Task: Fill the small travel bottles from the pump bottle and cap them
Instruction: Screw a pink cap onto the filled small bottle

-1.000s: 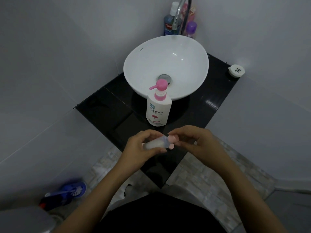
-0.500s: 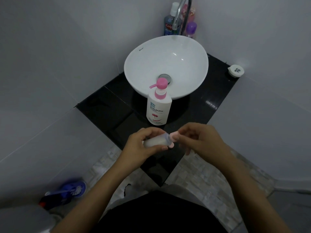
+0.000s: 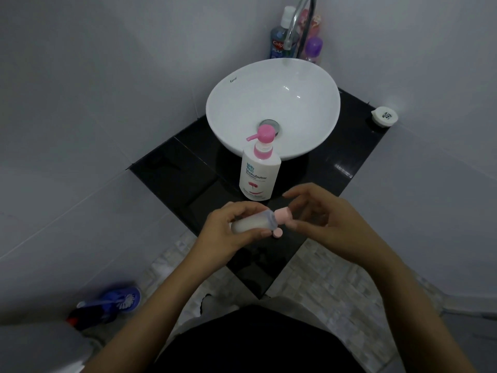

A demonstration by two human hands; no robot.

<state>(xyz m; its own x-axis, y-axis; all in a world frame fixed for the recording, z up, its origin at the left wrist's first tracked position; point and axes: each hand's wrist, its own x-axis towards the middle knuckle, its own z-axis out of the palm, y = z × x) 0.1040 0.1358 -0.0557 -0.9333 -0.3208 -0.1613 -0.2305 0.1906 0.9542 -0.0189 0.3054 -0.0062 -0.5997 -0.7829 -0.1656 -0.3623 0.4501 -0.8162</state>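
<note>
A small clear travel bottle (image 3: 252,223) filled with white liquid lies sideways in my left hand (image 3: 228,232), which is closed around its body. Its pink cap (image 3: 282,215) sits on the neck, and a small pink flip lid (image 3: 277,233) hangs below. My right hand (image 3: 320,214) has thumb and fingertips on the pink cap. The white pump bottle (image 3: 258,175) with a pink pump head stands upright on the black counter (image 3: 188,179), just beyond my hands and in front of the basin.
A white round basin (image 3: 273,103) sits on the counter under a chrome tap (image 3: 297,20). Several bottles (image 3: 279,41) stand behind it. A small white round container (image 3: 384,116) rests at the counter's right corner. A blue brush (image 3: 115,302) lies on the floor at left.
Both hands have lifted slightly toward the pump bottle. My right-hand fingers have shifted around the pink cap, spreading more apart.
</note>
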